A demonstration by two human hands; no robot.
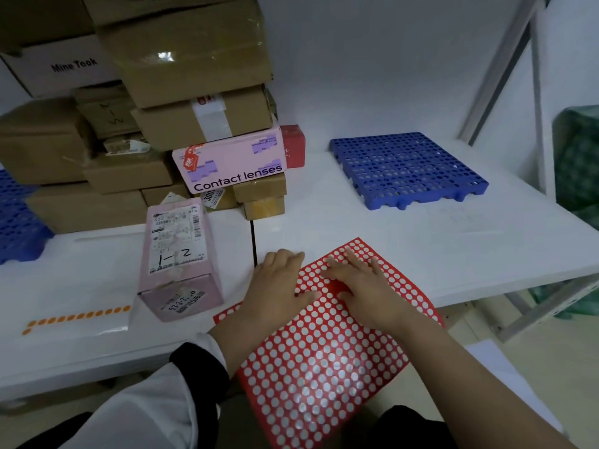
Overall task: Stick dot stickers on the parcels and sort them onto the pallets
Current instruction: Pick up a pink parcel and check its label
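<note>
A red sticker sheet with most dots peeled away lies over the table's front edge. My left hand rests flat on its upper left corner, fingers straight. My right hand lies on the sheet's upper part, fingers spread and pressing near the top rows. A pink parcel marked "1-2" stands just left of my left hand. A blue pallet sits at the back right, and part of another blue pallet shows at the far left.
A tall pile of cardboard parcels with a pink "Contact lenses" box fills the back left. A strip of orange dot stickers lies on the table's left front. A metal frame post stands at the right.
</note>
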